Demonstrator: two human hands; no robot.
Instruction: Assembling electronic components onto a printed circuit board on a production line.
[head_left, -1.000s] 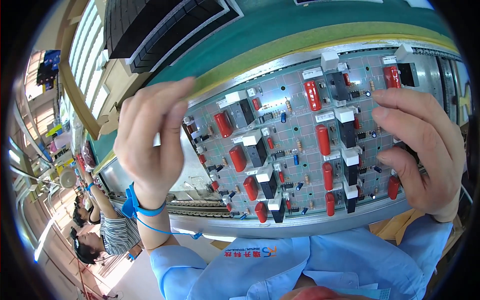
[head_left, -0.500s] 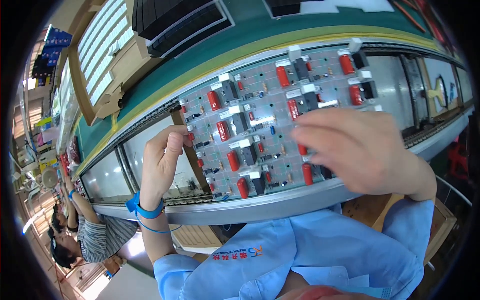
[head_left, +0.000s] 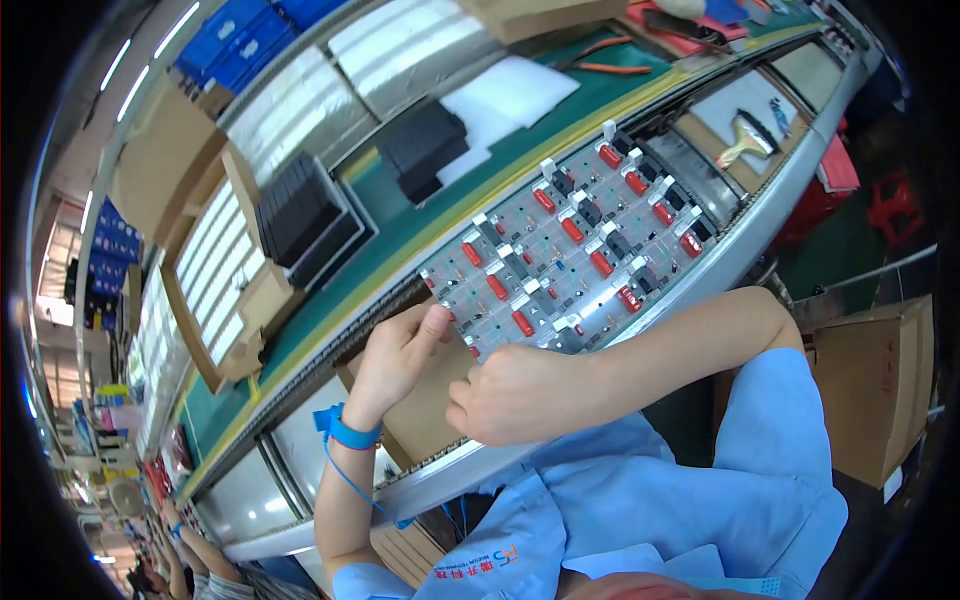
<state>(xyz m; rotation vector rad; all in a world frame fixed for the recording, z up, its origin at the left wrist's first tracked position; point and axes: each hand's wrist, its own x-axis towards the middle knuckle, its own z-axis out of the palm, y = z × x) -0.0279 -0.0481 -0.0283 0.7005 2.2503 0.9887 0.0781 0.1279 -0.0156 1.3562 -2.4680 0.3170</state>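
Note:
A panel of circuit boards (head_left: 545,288) lies on the conveyor rails in front of me. Rows of red capacitors (head_left: 497,287), black relays and white connectors (head_left: 548,168) stand on it. My left hand (head_left: 398,358), with a blue wrist strap (head_left: 354,428), is closed at the panel's left edge, thumb uppermost. Near the panel's near left corner, my right hand (head_left: 525,393) is closed with its fingers curled in; whatever they may hold is hidden. The right forearm passes across the near side of the panel.
Beyond the conveyor, a green bench carries black trays (head_left: 300,212), a cardboard box with white strips (head_left: 208,285), white foam sheet (head_left: 510,95) and orange-handled pliers (head_left: 612,69). A brush (head_left: 745,140) lies right of the panel. Metal rail (head_left: 740,255) runs along my side.
My view has swung, so the panel now appears tilted and farther off. My right hand has moved from above the boards to the near left corner. The left hand stays at the left edge.

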